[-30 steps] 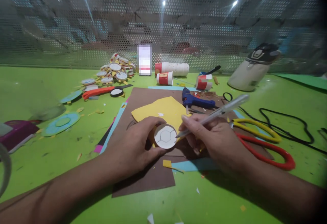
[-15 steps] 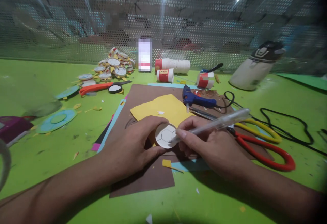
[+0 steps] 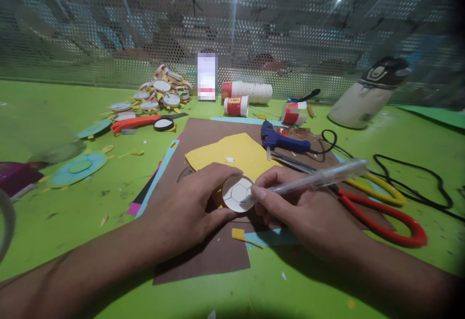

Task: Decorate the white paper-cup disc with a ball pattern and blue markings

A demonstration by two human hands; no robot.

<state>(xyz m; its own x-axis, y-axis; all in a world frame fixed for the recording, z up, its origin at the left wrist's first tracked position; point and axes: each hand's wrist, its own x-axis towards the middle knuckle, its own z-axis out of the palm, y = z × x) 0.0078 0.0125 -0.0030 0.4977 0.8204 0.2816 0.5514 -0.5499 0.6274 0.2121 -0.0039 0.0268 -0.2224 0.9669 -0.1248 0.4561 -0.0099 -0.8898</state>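
A small white paper disc (image 3: 237, 192), drawn with dark lines like a soccer ball, is pinched at its left edge by my left hand (image 3: 194, 207). My right hand (image 3: 301, 207) grips a clear-barrelled pen (image 3: 319, 176) whose tip touches the disc's lower middle. Behind both hands lies a yellow paper piece (image 3: 236, 150) on brown sheets (image 3: 210, 261). To the right of the pen hand are scissors with red and yellow handles (image 3: 381, 217), their blades partly hidden. A blue glue gun (image 3: 283, 138) rests beyond it.
At back left sit a heap of small round paper pieces (image 3: 162, 86) and an orange utility knife (image 3: 136, 122). Paper cups (image 3: 236, 106), an upright phone (image 3: 207, 76) and a white bottle (image 3: 358, 98) stand along the mesh. A black cord (image 3: 414, 190) winds at right.
The pen's rear end has swung slightly right and lower, its tip still on the disc. My left hand keeps its hold. The whole view has shifted a little.
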